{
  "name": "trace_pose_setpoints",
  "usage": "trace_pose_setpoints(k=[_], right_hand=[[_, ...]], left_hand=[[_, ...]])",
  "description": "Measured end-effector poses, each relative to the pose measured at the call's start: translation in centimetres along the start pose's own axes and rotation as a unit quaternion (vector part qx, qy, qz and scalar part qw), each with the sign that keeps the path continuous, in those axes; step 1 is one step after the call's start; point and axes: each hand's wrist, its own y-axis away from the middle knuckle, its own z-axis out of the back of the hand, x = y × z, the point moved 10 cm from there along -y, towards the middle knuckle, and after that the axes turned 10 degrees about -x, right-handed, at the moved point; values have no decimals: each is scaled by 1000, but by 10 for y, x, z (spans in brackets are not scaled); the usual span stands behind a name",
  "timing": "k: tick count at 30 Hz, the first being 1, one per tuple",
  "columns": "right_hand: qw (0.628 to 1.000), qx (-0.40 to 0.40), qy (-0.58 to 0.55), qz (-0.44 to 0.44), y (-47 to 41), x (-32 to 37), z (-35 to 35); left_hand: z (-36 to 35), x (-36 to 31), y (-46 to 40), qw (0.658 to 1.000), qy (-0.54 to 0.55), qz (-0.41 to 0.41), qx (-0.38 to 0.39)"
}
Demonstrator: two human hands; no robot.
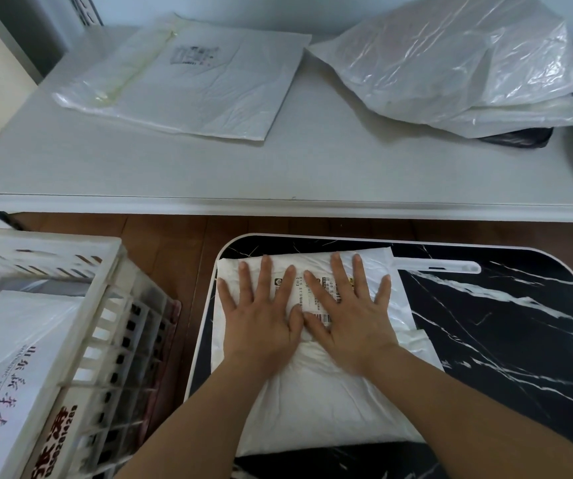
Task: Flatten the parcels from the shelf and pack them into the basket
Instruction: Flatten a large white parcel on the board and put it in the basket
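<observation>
Only the person's two forearms and hands are in view, entering from the bottom edge of the picture. Both forearms are bare as far as the frame shows, with no sleeve or cuff on either. The left hand (261,323) and the right hand (350,319) are bare as well, without gloves, rings, a watch or a wristband, and the fingernails are short and unpainted.
</observation>
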Motion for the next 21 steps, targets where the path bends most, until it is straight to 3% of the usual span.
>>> trace_pose_setpoints(k=[16,21], right_hand=[[997,-51,-40,-36,14,-1,6],[998,-61,-24,15,68,1,5]], left_hand=[[-2,2,-1,1000,-3,12,8],[-3,2,-1,1000,-8,9,7]])
